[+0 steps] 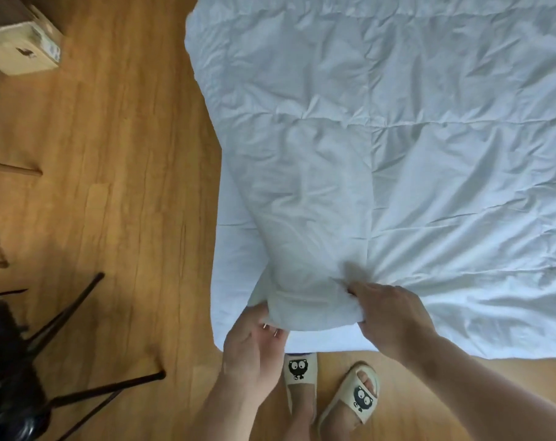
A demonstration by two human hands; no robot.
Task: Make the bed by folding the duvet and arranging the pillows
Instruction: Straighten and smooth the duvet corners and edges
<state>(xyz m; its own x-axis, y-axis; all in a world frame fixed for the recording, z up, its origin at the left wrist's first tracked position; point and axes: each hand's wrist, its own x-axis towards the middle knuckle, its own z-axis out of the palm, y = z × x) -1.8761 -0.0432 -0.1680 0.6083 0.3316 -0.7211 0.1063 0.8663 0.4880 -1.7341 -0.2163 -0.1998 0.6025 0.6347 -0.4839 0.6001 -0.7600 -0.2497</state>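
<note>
Both hands pinch the duvet corner edge.

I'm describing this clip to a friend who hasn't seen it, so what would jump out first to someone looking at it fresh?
The big wrinkled white duvet fills the upper right, spread over the bed. At its near corner the left hand and right hand pinch a bunched fold of it. Below them stand cream slippers printed with black cartoon faces, on a warm wooden floor.
</note>
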